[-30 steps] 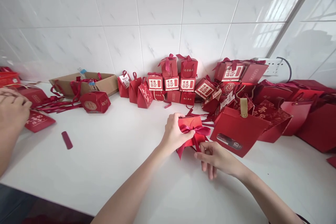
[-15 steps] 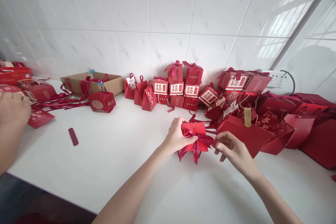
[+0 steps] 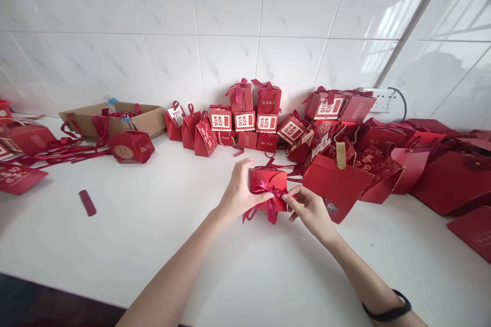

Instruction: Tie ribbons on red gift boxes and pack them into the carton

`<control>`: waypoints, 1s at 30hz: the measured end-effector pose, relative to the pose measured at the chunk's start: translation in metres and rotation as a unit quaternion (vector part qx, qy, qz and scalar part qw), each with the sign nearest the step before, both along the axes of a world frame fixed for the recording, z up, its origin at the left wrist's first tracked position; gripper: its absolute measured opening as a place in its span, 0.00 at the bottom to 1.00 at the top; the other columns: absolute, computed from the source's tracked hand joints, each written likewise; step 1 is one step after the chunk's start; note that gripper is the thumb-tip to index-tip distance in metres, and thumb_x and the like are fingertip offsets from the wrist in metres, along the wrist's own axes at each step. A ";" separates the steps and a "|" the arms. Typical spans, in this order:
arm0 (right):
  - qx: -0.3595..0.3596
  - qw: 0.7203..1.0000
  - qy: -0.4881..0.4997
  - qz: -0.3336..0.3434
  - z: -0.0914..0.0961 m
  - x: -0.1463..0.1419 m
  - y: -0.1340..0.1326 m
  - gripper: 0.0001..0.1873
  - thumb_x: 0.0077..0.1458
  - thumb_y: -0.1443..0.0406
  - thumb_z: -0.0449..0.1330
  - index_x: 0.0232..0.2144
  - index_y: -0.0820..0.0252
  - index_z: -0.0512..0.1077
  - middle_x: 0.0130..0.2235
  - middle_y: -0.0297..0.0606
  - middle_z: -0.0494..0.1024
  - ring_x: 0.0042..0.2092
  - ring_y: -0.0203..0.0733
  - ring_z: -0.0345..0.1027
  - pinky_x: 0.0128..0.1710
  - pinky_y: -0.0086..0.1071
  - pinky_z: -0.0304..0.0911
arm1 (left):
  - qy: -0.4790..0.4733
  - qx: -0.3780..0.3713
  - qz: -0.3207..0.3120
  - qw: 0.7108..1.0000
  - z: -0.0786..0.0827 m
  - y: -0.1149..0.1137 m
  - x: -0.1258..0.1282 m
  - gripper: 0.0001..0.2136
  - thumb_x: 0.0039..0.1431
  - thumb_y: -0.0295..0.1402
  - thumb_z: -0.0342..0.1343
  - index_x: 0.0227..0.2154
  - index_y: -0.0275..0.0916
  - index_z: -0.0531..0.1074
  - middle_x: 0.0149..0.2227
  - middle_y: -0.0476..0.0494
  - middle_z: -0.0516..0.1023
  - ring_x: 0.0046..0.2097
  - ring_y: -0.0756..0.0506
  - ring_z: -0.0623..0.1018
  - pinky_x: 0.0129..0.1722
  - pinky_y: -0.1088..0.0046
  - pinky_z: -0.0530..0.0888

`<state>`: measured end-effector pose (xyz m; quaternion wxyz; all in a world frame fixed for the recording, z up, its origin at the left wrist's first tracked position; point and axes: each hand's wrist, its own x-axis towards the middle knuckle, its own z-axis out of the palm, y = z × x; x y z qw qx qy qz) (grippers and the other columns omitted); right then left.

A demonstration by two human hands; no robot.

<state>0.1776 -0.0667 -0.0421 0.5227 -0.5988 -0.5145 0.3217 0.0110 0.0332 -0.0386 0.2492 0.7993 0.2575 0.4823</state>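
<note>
A small red gift box (image 3: 279, 180) is held a little above the white table, with a dark pink satin ribbon (image 3: 272, 209) tied in a bow across its front. My left hand (image 3: 241, 186) grips the box from its left side, thumb pressed on the bow's knot. At the bow's right side, my right hand (image 3: 309, 207) pinches the ribbon between thumb and fingers. Loose ribbon tails hang below the box. Just right of my right hand stands a larger red gift bag (image 3: 341, 184) with a gold tab.
Stacked red boxes (image 3: 244, 121) stand against the tiled wall. Many red bags crowd the right side. A cardboard tray (image 3: 153, 120) with ribbons sits back left, near a red box (image 3: 131, 146). A dark red strip (image 3: 87, 203) lies on the table (image 3: 153, 230).
My right hand has moved in to the bow and now pinches the ribbon. The view has shifted right, and another person's hand at the left is out of view.
</note>
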 end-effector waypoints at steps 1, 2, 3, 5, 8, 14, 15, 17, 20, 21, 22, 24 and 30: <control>0.001 1.000 0.014 -0.001 0.000 -0.001 0.000 0.22 0.47 0.47 0.60 0.25 0.60 0.65 0.24 0.32 0.66 0.25 0.33 0.60 0.21 0.29 0.69 | -0.001 0.020 0.022 1.000 0.003 0.000 -0.002 0.30 0.42 0.42 0.63 0.47 0.39 0.59 0.50 0.38 0.63 0.53 0.41 0.66 0.49 0.64 0.67; 0.002 1.000 0.027 -0.001 0.001 -0.002 0.000 0.22 0.46 0.46 0.60 0.25 0.60 0.65 0.24 0.32 0.65 0.25 0.33 0.60 0.21 0.29 0.68 | 0.004 0.022 0.048 0.999 0.007 -0.001 -0.005 0.24 0.44 0.43 0.61 0.42 0.39 0.61 0.45 0.40 0.66 0.49 0.42 0.69 0.45 0.66 0.69; 0.003 0.999 0.037 0.000 0.001 -0.003 0.000 0.23 0.46 0.46 0.60 0.25 0.60 0.65 0.24 0.32 0.65 0.25 0.33 0.60 0.20 0.29 0.68 | 0.020 0.003 0.072 0.997 0.011 -0.002 -0.007 0.17 0.47 0.44 0.58 0.35 0.39 0.63 0.38 0.44 0.68 0.42 0.44 0.71 0.40 0.69 0.69; 0.003 0.999 0.047 0.005 0.002 -0.005 0.000 0.22 0.46 0.46 0.60 0.24 0.60 0.65 0.23 0.31 0.65 0.25 0.33 0.60 0.20 0.29 0.68 | 0.076 -0.067 0.107 0.989 0.020 -0.007 -0.010 0.16 0.53 0.46 0.50 0.21 0.39 0.59 0.23 0.51 0.64 0.28 0.49 0.68 0.29 0.73 0.65; 0.004 0.999 0.051 0.015 0.002 -0.005 0.000 0.21 0.47 0.48 0.60 0.24 0.60 0.65 0.24 0.31 0.65 0.25 0.33 0.60 0.20 0.28 0.68 | 0.141 -0.141 0.123 0.972 0.027 -0.014 -0.010 0.24 0.55 0.50 0.46 0.14 0.39 0.49 0.15 0.54 0.52 0.19 0.52 0.57 0.21 0.75 0.56; 0.006 0.999 0.052 0.011 0.002 -0.004 0.000 0.21 0.46 0.48 0.61 0.24 0.60 0.66 0.25 0.32 0.65 0.26 0.33 0.61 0.20 0.28 0.68 | 0.122 -0.116 0.073 0.983 0.019 -0.013 -0.006 0.18 0.56 0.42 0.47 0.16 0.39 0.51 0.17 0.54 0.53 0.21 0.52 0.55 0.21 0.76 0.56; 0.005 0.999 0.053 0.013 0.002 -0.003 0.001 0.21 0.46 0.48 0.61 0.25 0.60 0.66 0.25 0.32 0.65 0.26 0.34 0.61 0.20 0.28 0.69 | 0.113 -0.097 0.058 0.987 0.017 -0.011 -0.006 0.17 0.57 0.41 0.46 0.17 0.39 0.52 0.18 0.54 0.54 0.22 0.52 0.56 0.22 0.76 0.57; 0.007 0.999 0.050 0.012 0.001 -0.002 0.001 0.21 0.47 0.48 0.61 0.26 0.60 0.67 0.26 0.32 0.65 0.27 0.34 0.61 0.22 0.29 0.69 | 0.091 -0.051 0.046 0.993 0.011 -0.008 -0.006 0.15 0.58 0.39 0.44 0.19 0.40 0.52 0.19 0.53 0.55 0.23 0.52 0.57 0.24 0.77 0.60; 0.016 0.999 0.048 -0.012 0.000 0.000 0.002 0.21 0.47 0.48 0.61 0.26 0.61 0.67 0.29 0.34 0.66 0.31 0.36 0.63 0.27 0.32 0.72 | 0.054 -0.010 0.050 0.997 0.000 -0.007 -0.004 0.15 0.60 0.38 0.43 0.19 0.40 0.52 0.21 0.52 0.57 0.24 0.52 0.59 0.26 0.76 0.61; 0.018 0.998 0.055 -0.022 0.001 0.000 0.002 0.22 0.47 0.47 0.61 0.25 0.60 0.66 0.30 0.35 0.67 0.32 0.37 0.64 0.29 0.33 0.72 | 0.043 -0.010 0.050 0.998 -0.003 -0.007 -0.002 0.15 0.60 0.37 0.43 0.20 0.40 0.51 0.21 0.52 0.57 0.24 0.52 0.59 0.26 0.77 0.61; 0.017 0.997 0.067 -0.028 0.002 0.001 0.003 0.23 0.46 0.47 0.61 0.23 0.60 0.64 0.31 0.36 0.68 0.34 0.38 0.65 0.31 0.34 0.73 | 0.034 -0.014 0.048 0.998 -0.006 -0.008 -0.001 0.15 0.60 0.37 0.43 0.20 0.40 0.51 0.20 0.52 0.56 0.24 0.52 0.59 0.26 0.77 0.61; 0.007 0.995 0.100 -0.026 0.004 0.002 0.002 0.24 0.45 0.46 0.62 0.21 0.60 0.61 0.35 0.39 0.71 0.37 0.41 0.67 0.34 0.36 0.73 | 0.021 -0.033 0.047 0.998 -0.010 -0.009 0.002 0.14 0.60 0.38 0.43 0.21 0.40 0.52 0.20 0.53 0.55 0.23 0.52 0.58 0.25 0.77 0.60; -0.020 0.985 0.170 -0.023 0.008 0.008 0.003 0.25 0.37 0.48 0.67 0.20 0.60 0.64 0.35 0.40 0.76 0.43 0.49 0.71 0.40 0.42 0.73 | -0.015 -0.109 0.053 0.993 -0.009 -0.013 0.005 0.14 0.60 0.40 0.43 0.22 0.41 0.53 0.18 0.55 0.54 0.21 0.52 0.58 0.22 0.78 0.60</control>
